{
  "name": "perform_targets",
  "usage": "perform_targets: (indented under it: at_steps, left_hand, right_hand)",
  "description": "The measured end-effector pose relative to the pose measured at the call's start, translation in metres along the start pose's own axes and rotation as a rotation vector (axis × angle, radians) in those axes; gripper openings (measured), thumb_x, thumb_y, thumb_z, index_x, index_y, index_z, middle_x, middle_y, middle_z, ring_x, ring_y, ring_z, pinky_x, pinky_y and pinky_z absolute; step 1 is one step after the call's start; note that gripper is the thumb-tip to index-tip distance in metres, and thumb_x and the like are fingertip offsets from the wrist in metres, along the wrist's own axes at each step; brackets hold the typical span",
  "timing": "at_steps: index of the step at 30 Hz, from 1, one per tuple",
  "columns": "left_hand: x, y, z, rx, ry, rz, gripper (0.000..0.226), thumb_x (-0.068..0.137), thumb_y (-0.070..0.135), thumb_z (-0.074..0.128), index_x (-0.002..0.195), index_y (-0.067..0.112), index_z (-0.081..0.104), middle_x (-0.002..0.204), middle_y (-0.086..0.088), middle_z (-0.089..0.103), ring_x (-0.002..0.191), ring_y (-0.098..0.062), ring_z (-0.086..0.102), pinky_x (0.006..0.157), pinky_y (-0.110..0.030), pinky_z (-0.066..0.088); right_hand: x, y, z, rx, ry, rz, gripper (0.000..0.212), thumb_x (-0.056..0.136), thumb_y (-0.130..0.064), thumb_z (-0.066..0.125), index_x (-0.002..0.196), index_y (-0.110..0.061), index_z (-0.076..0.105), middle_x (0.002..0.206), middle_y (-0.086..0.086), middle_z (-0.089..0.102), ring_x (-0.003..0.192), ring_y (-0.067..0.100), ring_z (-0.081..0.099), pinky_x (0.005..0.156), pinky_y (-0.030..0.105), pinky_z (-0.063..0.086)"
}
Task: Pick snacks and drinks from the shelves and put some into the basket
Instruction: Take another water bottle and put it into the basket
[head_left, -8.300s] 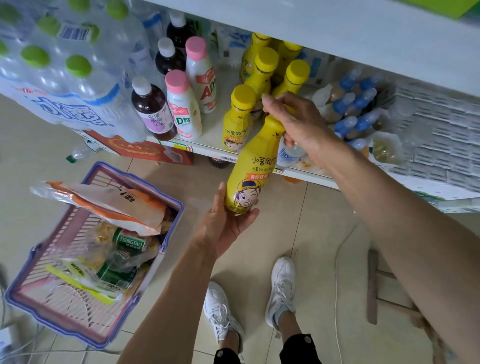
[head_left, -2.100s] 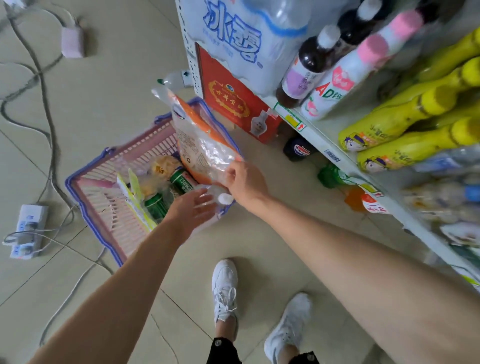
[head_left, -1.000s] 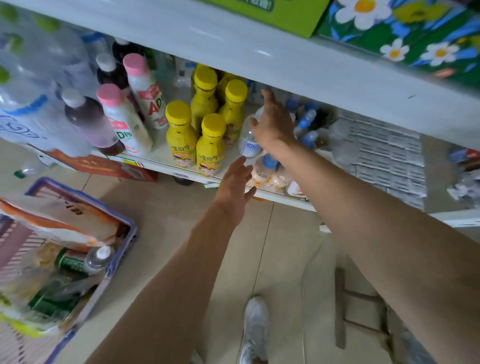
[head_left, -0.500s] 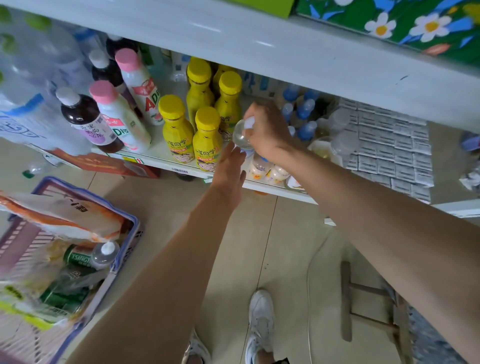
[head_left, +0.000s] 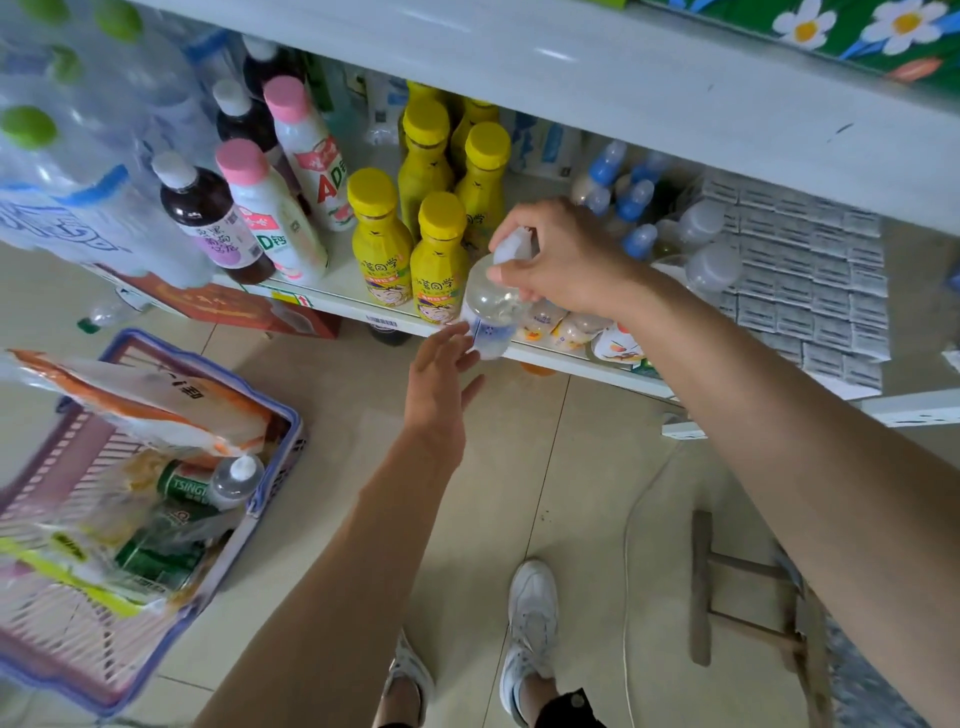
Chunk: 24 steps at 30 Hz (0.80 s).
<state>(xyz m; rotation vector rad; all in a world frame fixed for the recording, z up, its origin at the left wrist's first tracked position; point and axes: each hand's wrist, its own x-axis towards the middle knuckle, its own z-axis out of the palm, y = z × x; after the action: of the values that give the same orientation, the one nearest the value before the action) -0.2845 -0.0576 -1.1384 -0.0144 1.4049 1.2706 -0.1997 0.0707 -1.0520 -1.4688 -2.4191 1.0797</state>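
Clear bottle (head_left: 491, 306) — neck within right-hand fingers (head_left: 511, 270)

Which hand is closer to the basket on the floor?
Left. The left hand is open, above the floor right of the basket. The right hand is farther right, gripping the clear bottle at the shelf.

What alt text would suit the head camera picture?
A person's right hand grips a clear bottle by its neck at the shelf edge, the open left hand reaching under it. A basket holding snacks and drinks sits on the floor.
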Motion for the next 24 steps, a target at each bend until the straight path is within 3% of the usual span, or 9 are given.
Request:
perform_targets:
  at_steps: [5, 9, 12, 15, 20, 24]
  left_hand:
    - [0.0, -0.016, -0.041, 0.108, 0.112, -0.145, 0.022, 0.1, 0.025, 0.046, 0.114, 0.014, 0.059, 0.111, -0.004, 0.061, 0.1, -0.018, 0.058, 0.09, -0.039, 0.046]
    - [-0.01, -0.024, -0.071, 0.068, 0.072, -0.327, 0.028, 0.102, 0.027, 0.044, 0.115, 0.009, 0.06, 0.102, -0.013, 0.067, 0.091, -0.028, 0.064, 0.089, -0.045, 0.054]
    - [-0.02, -0.026, -0.09, -0.117, -0.029, -0.402, 0.031, 0.105, 0.026, 0.041, 0.114, 0.005, 0.062, 0.095, -0.02, 0.073, 0.093, -0.038, 0.066, 0.08, -0.05, 0.059]
    - [-0.029, -0.024, -0.102, -0.192, -0.089, -0.446, 0.039, 0.103, 0.035, 0.042, 0.111, 0.004, 0.064, 0.094, -0.018, 0.073, 0.091, -0.036, 0.065, 0.073, -0.045, 0.061]
    - [-0.04, -0.016, -0.115, -0.145, -0.153, -0.45, 0.04, 0.102, 0.036, 0.04, 0.107, 0.005, 0.064, 0.086, -0.013, 0.07, 0.083, -0.031, 0.065, 0.053, -0.03, 0.059]
    - [-0.042, -0.013, -0.126, -0.103, -0.175, -0.427, 0.041, 0.102, 0.038, 0.038, 0.104, 0.006, 0.064, 0.083, -0.012, 0.07, 0.074, -0.027, 0.069, 0.051, -0.027, 0.058]
  right_hand:
    - [-0.017, -0.007, 0.012, 0.083, -0.167, 0.007, 0.023, 0.086, -0.029, 0.073, 0.096, -0.009, 0.068, 0.063, 0.006, 0.067, 0.051, 0.011, 0.061, 0.055, 0.03, 0.053]
    - [-0.025, -0.007, 0.027, 0.249, -0.235, 0.031, 0.025, 0.087, -0.032, 0.071, 0.09, -0.007, 0.069, 0.052, -0.008, 0.06, 0.049, 0.008, 0.056, 0.053, 0.022, 0.049]
    - [-0.031, -0.01, 0.039, 0.349, -0.257, 0.05, 0.028, 0.092, -0.033, 0.065, 0.081, -0.007, 0.065, 0.051, -0.006, 0.061, 0.048, 0.009, 0.054, 0.05, 0.02, 0.047]
    - [-0.031, -0.017, 0.053, 0.397, -0.215, 0.088, 0.043, 0.095, -0.039, 0.06, 0.085, 0.003, 0.063, 0.058, 0.01, 0.059, 0.046, 0.01, 0.053, 0.049, 0.021, 0.046]
    - [-0.025, -0.03, 0.073, 0.409, -0.116, 0.15, 0.048, 0.1, -0.044, 0.047, 0.08, -0.001, 0.059, 0.055, 0.006, 0.054, 0.036, 0.002, 0.047, 0.046, 0.019, 0.041]
    - [-0.016, -0.036, 0.09, 0.449, -0.106, 0.167, 0.05, 0.101, -0.044, 0.045, 0.086, 0.001, 0.06, 0.061, 0.012, 0.055, 0.037, 0.006, 0.046, 0.042, 0.021, 0.038]
